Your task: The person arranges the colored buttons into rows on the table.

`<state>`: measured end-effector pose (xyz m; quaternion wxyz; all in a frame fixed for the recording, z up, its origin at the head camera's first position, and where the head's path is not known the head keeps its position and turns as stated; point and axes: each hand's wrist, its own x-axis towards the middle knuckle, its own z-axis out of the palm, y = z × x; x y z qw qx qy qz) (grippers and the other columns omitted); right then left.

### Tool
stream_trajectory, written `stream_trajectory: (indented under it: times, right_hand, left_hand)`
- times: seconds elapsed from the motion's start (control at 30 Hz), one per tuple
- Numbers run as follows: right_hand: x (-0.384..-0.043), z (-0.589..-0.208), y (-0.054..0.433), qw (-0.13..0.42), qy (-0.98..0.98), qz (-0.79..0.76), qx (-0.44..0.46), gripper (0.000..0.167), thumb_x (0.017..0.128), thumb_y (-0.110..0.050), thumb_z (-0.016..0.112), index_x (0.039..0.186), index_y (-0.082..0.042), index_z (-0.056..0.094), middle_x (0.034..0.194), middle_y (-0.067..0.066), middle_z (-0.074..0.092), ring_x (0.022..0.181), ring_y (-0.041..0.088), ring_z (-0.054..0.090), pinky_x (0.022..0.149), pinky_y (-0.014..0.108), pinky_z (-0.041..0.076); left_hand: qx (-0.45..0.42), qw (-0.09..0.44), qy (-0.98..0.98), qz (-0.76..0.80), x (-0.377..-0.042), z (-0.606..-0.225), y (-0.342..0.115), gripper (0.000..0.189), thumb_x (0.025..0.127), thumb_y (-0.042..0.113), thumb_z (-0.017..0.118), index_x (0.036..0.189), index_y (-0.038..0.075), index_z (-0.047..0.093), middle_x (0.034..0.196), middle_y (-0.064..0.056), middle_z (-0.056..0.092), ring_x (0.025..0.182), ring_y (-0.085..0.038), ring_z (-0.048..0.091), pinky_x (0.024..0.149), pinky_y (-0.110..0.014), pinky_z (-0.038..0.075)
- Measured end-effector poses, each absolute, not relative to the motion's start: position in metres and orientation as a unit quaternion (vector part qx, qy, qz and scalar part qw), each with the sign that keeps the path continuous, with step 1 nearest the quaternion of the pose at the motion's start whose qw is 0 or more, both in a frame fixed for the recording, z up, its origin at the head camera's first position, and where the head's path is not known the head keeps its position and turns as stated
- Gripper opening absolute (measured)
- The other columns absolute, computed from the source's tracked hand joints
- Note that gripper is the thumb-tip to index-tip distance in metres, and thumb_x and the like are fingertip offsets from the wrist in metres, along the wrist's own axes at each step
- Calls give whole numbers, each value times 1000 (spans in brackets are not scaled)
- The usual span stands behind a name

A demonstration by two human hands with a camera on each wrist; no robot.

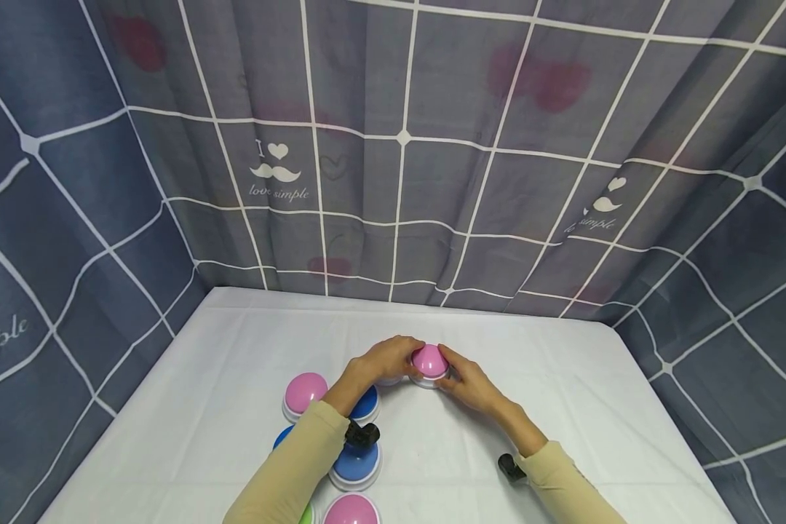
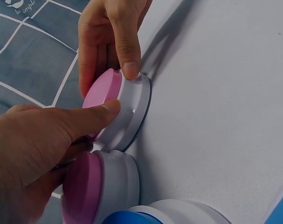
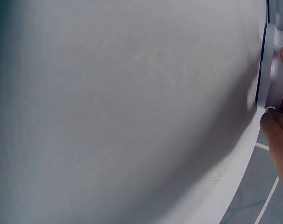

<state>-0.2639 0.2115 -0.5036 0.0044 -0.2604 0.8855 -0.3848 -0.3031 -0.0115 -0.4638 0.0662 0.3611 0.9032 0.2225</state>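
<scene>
A pink dome push button with a white base (image 1: pixel 429 364) sits between my hands toward the back of the table. My left hand (image 1: pixel 391 356) holds it from the left, thumb on the side near the pink cap's edge in the left wrist view. From the other side my right hand (image 1: pixel 471 383) grips the white rim, with its thumb and fingers also showing at the right edge of the right wrist view. Right beside this button stands a second pink push button (image 2: pixel 83 189), mostly hidden behind my left hand in the head view.
Left of and under my left forearm stand a pink button (image 1: pixel 306 393), blue buttons (image 1: pixel 364 405) (image 1: pixel 356 463), another pink button (image 1: pixel 351 511) and a partly covered green one (image 1: pixel 306 515). A checked curtain (image 1: pixel 367 175) surrounds the white table (image 1: pixel 249 327).
</scene>
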Motion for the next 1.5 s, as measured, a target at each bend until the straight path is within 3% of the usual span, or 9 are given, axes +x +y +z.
stream_trajectory:
  times: [0.23,0.5,0.67,0.9,1.17,1.33,1.5]
  right_hand:
    - [-262,-503,212,-6,888,-377,-262,75,88,-10,74,146,14,33,149,30,37,138,43,36,112,53,28]
    - [-259,-499,209,-98,888,-360,-270,72,84,-15,79,142,10,44,145,27,46,134,42,42,109,53,33]
    - [-254,-493,200,-115,879,-372,-277,70,83,-13,81,141,7,48,143,23,50,133,39,45,109,51,35]
    - [-248,-482,179,-117,871,-372,-299,70,84,-21,81,142,0,50,144,17,51,132,34,48,106,48,40]
    - [-239,-477,157,-91,862,-379,-325,66,81,-21,83,137,1,55,135,14,59,126,31,54,102,49,44]
    - [-234,-480,139,-81,856,-352,-368,63,81,-23,84,132,3,58,128,15,63,119,28,60,99,43,48]
    - [-230,-485,123,-67,861,-322,-388,63,79,-25,85,130,2,60,126,13,65,115,24,62,98,37,49]
  left_hand:
    - [366,53,899,236,-301,-464,-13,58,84,19,81,133,-1,58,128,-12,63,120,-26,58,103,-39,44]
    - [342,49,902,260,-293,-451,-32,66,86,25,78,141,-1,52,139,-16,55,130,-30,51,109,-44,38]
    - [325,39,909,257,-284,-440,-48,66,86,28,78,141,0,52,140,-16,54,132,-32,48,109,-47,37]
    - [281,49,927,245,-262,-429,-72,75,84,34,80,145,4,49,145,-16,50,134,-34,45,107,-54,37]
    - [259,74,939,212,-240,-429,-100,73,78,37,85,137,4,56,133,-14,58,124,-32,55,102,-53,44]
    - [242,94,948,186,-235,-434,-110,73,75,41,86,133,4,60,129,-13,60,121,-31,57,100,-53,46]
    - [246,105,945,187,-230,-439,-116,73,74,37,87,131,1,60,127,-14,61,117,-32,58,99,-52,47]
